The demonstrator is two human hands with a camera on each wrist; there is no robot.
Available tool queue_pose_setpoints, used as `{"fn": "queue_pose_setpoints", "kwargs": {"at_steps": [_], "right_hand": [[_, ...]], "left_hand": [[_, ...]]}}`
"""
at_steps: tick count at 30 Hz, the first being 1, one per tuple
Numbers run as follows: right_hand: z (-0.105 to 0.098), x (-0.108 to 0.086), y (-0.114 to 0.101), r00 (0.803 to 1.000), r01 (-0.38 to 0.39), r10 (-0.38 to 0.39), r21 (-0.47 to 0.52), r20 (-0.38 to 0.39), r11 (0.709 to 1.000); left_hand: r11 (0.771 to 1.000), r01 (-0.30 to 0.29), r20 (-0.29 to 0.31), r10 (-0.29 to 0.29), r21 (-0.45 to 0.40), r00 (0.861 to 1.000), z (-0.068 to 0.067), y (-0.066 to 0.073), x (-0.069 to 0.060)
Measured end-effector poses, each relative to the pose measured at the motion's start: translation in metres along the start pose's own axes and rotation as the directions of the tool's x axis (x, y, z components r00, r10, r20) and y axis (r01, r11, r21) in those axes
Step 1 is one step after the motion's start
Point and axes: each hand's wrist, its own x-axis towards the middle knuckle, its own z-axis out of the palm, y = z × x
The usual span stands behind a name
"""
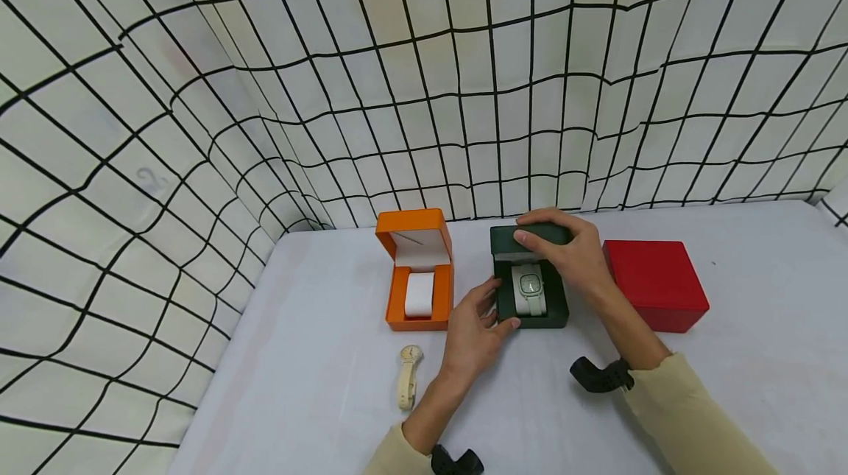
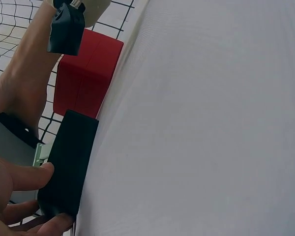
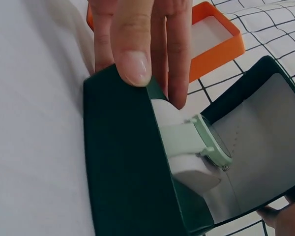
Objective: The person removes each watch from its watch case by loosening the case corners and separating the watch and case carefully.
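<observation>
A dark green watch box (image 1: 556, 311) stands with its lid raised, and a pale green watch (image 1: 530, 284) sits round a white cushion inside. My left hand (image 1: 472, 335) holds the box at its left side, with the thumb at the front corner. At the top of the raised lid (image 1: 505, 241), my right hand (image 1: 578, 258) grips with thumb and fingers. In the right wrist view the watch (image 3: 214, 140) faces the lid's pale lining, and the left thumb presses the rim of the box (image 3: 128, 157). The left wrist view shows the box's dark front (image 2: 71, 162).
Left of the green box, an open orange box (image 1: 397, 305) holds a white cushion (image 1: 419, 294). A cream watch (image 1: 408, 377) lies on the white table (image 1: 298, 386) in front of it. A closed red box (image 1: 652, 276) is at the right. Black netting (image 1: 490, 92) rises behind the table.
</observation>
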Motion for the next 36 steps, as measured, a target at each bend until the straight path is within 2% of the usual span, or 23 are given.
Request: {"fn": "queue_pose_setpoints", "kwargs": {"at_steps": [6, 18, 36], "right_hand": [[-0.003, 0.004, -0.002, 1.0, -0.016, 0.017, -0.035, 0.021, 0.999], [-0.006, 0.01, -0.002, 0.998, -0.039, 0.04, -0.036, 0.052, 0.999], [-0.007, 0.02, 0.003, 0.996, -0.048, 0.051, -0.043, 0.071, 0.998]], "left_hand": [[1.0, 0.002, 0.007, -0.002, -0.01, 1.0, 0.0, 0.0, 0.001], [1.0, 0.018, 0.015, -0.017, -0.021, 1.0, -0.001, 0.0, 0.001], [1.0, 0.0, 0.005, 0.0, 0.01, 1.0, -0.001, -0.001, 0.0]]}}
